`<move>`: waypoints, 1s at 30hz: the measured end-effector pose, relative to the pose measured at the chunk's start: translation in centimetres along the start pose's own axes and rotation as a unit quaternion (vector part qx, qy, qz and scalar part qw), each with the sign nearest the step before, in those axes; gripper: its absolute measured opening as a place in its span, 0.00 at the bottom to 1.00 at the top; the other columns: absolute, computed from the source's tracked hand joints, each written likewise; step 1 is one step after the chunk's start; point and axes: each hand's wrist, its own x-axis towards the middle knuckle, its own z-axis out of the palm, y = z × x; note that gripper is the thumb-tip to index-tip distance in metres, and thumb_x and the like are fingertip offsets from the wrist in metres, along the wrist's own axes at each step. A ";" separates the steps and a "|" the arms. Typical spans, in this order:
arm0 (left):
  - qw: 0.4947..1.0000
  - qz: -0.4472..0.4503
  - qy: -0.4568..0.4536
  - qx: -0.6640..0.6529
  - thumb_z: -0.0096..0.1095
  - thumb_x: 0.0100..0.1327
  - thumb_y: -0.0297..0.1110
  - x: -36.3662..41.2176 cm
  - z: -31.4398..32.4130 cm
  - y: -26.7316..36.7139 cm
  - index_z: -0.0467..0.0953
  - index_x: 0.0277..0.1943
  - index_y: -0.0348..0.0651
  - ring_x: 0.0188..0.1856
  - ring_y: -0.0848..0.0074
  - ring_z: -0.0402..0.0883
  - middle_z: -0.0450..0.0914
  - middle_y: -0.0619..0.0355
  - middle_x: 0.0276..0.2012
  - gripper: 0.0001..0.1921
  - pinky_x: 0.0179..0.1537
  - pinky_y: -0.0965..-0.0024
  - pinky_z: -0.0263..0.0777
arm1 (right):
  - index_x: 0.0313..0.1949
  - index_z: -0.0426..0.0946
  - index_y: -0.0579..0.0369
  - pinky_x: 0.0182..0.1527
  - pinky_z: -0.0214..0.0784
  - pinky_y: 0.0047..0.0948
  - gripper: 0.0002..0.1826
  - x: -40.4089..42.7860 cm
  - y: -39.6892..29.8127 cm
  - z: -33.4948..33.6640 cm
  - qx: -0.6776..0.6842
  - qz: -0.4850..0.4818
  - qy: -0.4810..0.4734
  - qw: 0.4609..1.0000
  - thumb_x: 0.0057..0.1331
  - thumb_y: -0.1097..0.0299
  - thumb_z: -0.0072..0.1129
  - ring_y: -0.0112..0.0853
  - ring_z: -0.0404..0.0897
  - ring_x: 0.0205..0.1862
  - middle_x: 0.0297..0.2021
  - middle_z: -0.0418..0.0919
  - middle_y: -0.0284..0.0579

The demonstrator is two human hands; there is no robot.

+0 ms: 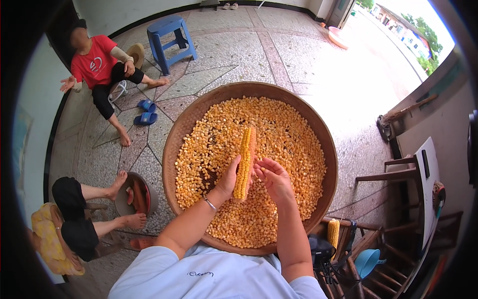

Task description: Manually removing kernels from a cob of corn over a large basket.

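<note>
My left hand (226,182) is closed around a corn cob (245,164) held above a round woven basket tray (179,149). Yellow kernels still cover the cob's left side, while its right side is a bare strip. Close by on the right, my right hand (275,179) has its thumb and fingertips together beside the cob, with what looks like a kernel at the tips. Loose corn kernels (287,138) spread over most of the tray's bottom, and dark weave shows through in patches on the left.
Two people (93,63) (67,231) sit at the left. A blue plastic stool (170,41), blue slippers (145,119) and a bin (149,194) stand on the floor. At the right are a wooden chair (368,239), another corn cob (333,233) and a blue scoop (366,262).
</note>
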 end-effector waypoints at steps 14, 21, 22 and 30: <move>0.998 -0.032 0.009 0.062 0.41 0.67 0.59 -0.3 0.5 -0.4 0.71 0.52 0.41 0.23 0.82 0.74 0.74 0.63 0.28 0.28 0.25 0.78 0.71 | 0.47 0.73 0.56 0.30 0.69 0.16 0.09 0.1 0.6 -1.3 -0.011 0.013 0.002 1.000 0.69 0.69 0.52 0.21 0.73 0.27 0.30 0.77 0.36; 0.997 -0.011 -0.003 0.076 0.40 0.68 0.58 0.0 0.6 -1.2 0.73 0.50 0.40 0.31 0.82 0.76 0.77 0.62 0.30 0.27 0.34 0.75 0.74 | 0.43 0.72 0.57 0.30 0.70 0.17 0.08 -0.3 0.1 0.7 -0.017 -0.008 0.052 0.998 0.70 0.67 0.50 0.22 0.74 0.27 0.31 0.78 0.39; 0.998 -0.009 -0.004 0.067 0.40 0.68 0.58 0.2 0.5 -1.4 0.72 0.50 0.41 0.33 0.82 0.75 0.78 0.62 0.33 0.27 0.36 0.75 0.73 | 0.43 0.72 0.57 0.30 0.70 0.17 0.08 -0.3 0.1 0.6 -0.017 -0.008 0.053 0.998 0.70 0.67 0.50 0.22 0.74 0.27 0.31 0.78 0.39; 0.996 -0.024 0.027 0.087 0.38 0.66 0.62 0.4 0.0 -1.7 0.68 0.55 0.42 0.27 0.81 0.75 0.76 0.62 0.30 0.31 0.28 0.75 0.73 | 0.37 0.71 0.55 0.23 0.60 0.16 0.12 -0.3 0.0 0.5 -0.002 0.033 0.086 0.996 0.71 0.59 0.48 0.20 0.68 0.23 0.24 0.71 0.34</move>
